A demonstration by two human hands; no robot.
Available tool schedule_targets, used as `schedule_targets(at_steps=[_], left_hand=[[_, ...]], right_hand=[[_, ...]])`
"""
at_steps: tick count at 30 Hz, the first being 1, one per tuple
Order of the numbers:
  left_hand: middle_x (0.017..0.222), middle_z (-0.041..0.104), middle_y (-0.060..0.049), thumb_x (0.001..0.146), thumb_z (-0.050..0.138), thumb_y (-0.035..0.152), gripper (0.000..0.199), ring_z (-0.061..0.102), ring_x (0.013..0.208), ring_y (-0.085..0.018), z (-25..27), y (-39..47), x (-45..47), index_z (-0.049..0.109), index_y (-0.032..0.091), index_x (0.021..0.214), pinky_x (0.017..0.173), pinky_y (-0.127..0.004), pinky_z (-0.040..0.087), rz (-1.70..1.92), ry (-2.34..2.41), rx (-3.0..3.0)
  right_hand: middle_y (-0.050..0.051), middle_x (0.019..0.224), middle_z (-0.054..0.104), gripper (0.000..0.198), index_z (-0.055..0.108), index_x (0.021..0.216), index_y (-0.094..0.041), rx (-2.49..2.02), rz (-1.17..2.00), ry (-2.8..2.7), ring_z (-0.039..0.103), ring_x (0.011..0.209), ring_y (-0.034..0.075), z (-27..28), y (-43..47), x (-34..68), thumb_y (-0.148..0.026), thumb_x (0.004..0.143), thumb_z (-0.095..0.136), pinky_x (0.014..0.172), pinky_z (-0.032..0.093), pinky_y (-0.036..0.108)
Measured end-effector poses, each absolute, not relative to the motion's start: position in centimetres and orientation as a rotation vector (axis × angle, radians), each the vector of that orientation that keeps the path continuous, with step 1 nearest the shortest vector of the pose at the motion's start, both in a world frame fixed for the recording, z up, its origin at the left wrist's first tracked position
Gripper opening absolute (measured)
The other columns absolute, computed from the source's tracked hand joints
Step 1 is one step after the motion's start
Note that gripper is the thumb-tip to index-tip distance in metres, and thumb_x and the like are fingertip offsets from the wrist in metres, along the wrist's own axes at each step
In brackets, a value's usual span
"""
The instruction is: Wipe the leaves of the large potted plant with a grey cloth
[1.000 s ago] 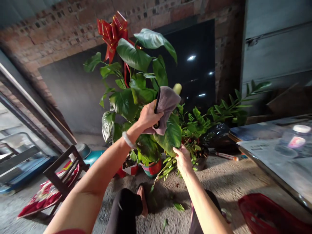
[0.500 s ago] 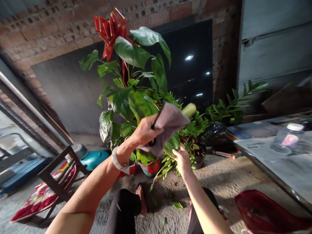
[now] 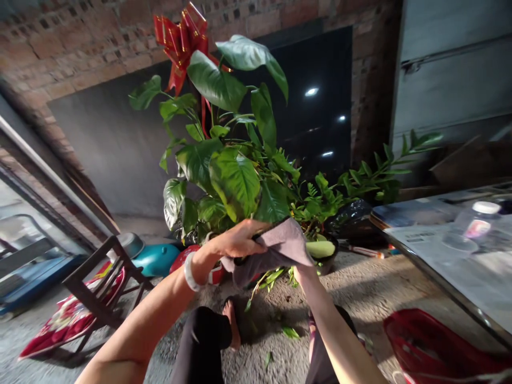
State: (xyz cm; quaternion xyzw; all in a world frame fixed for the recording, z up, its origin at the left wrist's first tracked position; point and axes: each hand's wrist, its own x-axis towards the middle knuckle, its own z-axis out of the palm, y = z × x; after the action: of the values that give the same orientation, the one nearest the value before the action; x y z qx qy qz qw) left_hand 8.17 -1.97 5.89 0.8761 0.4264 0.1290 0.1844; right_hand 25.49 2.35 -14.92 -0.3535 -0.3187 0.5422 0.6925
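Observation:
A big-leaved potted plant (image 3: 234,178) with a red ribbon bow (image 3: 182,37) stands on the floor in front of me. My left hand (image 3: 236,242) is down at the lowest leaves, closed on a grey-mauve cloth (image 3: 284,248) together with a thin black handle. A pale yellow-green end (image 3: 321,249) sticks out to the right of the cloth. My right hand (image 3: 304,274) reaches up under the cloth. Only its wrist shows, and its fingers are hidden. The red and white pot (image 3: 216,274) sits just below my left hand.
A smaller leafy plant (image 3: 360,184) spreads to the right. A wooden chair (image 3: 102,280) with a red patterned cushion (image 3: 60,320) is at the left. A table (image 3: 448,266) with newspaper and a plastic jar (image 3: 476,221) is at the right, above a red basket (image 3: 432,352). Fallen leaves lie by my foot (image 3: 232,320).
My left hand has brought the cloth down from the upper leaves to the base of the plant. The cloth now covers my right hand, which earlier held a low leaf.

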Motion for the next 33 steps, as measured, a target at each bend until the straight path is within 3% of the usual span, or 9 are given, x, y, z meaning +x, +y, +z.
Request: schedule_targets(at_steps=[4, 6, 11, 15, 18, 24, 28, 30, 33], left_hand=[[0.126, 0.081, -0.011, 0.085, 0.064, 0.019, 0.046, 0.075, 0.116, -0.031, 7.3, -0.1, 9.7, 0.078, 0.014, 0.128, 0.109, -0.045, 0.060, 1.175, 1.464, 2.575], [0.134, 0.079, -0.014, 0.082, 0.067, 0.016, 0.054, 0.072, 0.126, -0.035, 6.3, 1.5, 10.7, 0.076, 0.014, 0.135, 0.115, -0.049, 0.057, 1.313, 1.613, 2.555], [0.131, 0.083, -0.010, 0.084, 0.067, 0.015, 0.054, 0.075, 0.127, -0.033, 1.6, 0.9, 9.5, 0.078, 0.015, 0.137, 0.115, -0.042, 0.056, 0.550, 1.501, 2.472], [0.109, 0.086, -0.007, 0.081, 0.073, 0.024, 0.037, 0.078, 0.104, -0.029, 0.8, -2.0, 5.3, 0.083, 0.015, 0.116, 0.093, -0.035, 0.063, 0.234, 1.325, 2.248], [0.104, 0.085, -0.004, 0.077, 0.071, 0.020, 0.035, 0.077, 0.099, -0.027, 2.3, -2.4, 3.5, 0.082, 0.018, 0.110, 0.086, -0.032, 0.062, 0.363, 1.326, 2.272], [0.122, 0.083, -0.009, 0.086, 0.068, 0.020, 0.040, 0.075, 0.116, -0.030, 1.1, 1.6, 6.1, 0.077, 0.014, 0.125, 0.104, -0.039, 0.062, 1.215, 1.597, 2.371], [0.134, 0.083, -0.012, 0.081, 0.071, 0.014, 0.054, 0.075, 0.127, -0.032, -4.8, 2.6, 7.0, 0.078, 0.016, 0.135, 0.114, -0.042, 0.058, 0.801, 1.641, 2.322], [0.127, 0.085, -0.012, 0.081, 0.072, 0.013, 0.054, 0.078, 0.120, -0.032, -7.9, 1.9, 6.3, 0.080, 0.017, 0.135, 0.108, -0.041, 0.060, 0.534, 1.661, 2.213], [0.118, 0.086, -0.010, 0.080, 0.073, 0.012, 0.048, 0.080, 0.111, -0.030, -11.8, 0.6, 4.9, 0.081, 0.017, 0.127, 0.101, -0.038, 0.061, 0.460, 1.718, 2.058]], right_hand=[[0.003, 0.080, 0.082, 0.039, 0.076, 0.091, -0.027, -0.794, 1.283, -0.670, 0.079, 0.081, 0.030, -14.1, 2.2, 25.9, -0.040, 0.058, 0.091, 0.075, 0.067, 0.048], [0.003, 0.079, 0.081, 0.043, 0.076, 0.092, -0.027, -0.808, 1.296, -0.651, 0.079, 0.081, 0.030, -13.9, 2.4, 26.0, -0.037, 0.054, 0.093, 0.074, 0.068, 0.047], [-0.002, 0.066, 0.073, 0.040, 0.066, 0.075, -0.029, -0.818, 1.302, -0.598, 0.078, 0.077, 0.029, -14.3, 2.9, 26.0, -0.037, 0.047, 0.092, 0.072, 0.068, 0.045], [-0.002, 0.065, 0.074, 0.034, 0.069, 0.076, -0.028, -0.799, 1.322, -0.582, 0.078, 0.075, 0.028, -14.5, 3.4, 26.2, -0.041, 0.052, 0.088, 0.067, 0.067, 0.040], [-0.001, 0.067, 0.077, 0.036, 0.074, 0.081, -0.025, -0.806, 1.345, -0.577, 0.075, 0.065, 0.024, -14.2, 3.9, 26.8, -0.034, 0.049, 0.088, 0.060, 0.064, 0.037], [-0.002, 0.069, 0.079, 0.032, 0.075, 0.079, -0.024, -0.841, 1.357, -0.580, 0.073, 0.059, 0.020, -13.7, 3.4, 27.6, -0.026, 0.051, 0.088, 0.056, 0.062, 0.032], [0.002, 0.070, 0.083, 0.038, 0.082, 0.092, -0.022, -0.898, 1.356, -0.578, 0.074, 0.055, 0.019, -14.7, 1.3, 29.0, -0.027, 0.056, 0.094, 0.053, 0.063, 0.030], [0.004, 0.071, 0.084, 0.041, 0.083, 0.097, -0.021, -0.925, 1.325, -0.508, 0.074, 0.053, 0.019, -15.6, 0.5, 30.5, -0.027, 0.058, 0.095, 0.050, 0.062, 0.027], [0.000, 0.061, 0.078, 0.028, 0.078, 0.086, -0.022, -0.922, 1.254, -0.299, 0.066, 0.046, 0.014, -17.1, -0.2, 33.5, -0.024, 0.061, 0.091, 0.044, 0.054, 0.021]])
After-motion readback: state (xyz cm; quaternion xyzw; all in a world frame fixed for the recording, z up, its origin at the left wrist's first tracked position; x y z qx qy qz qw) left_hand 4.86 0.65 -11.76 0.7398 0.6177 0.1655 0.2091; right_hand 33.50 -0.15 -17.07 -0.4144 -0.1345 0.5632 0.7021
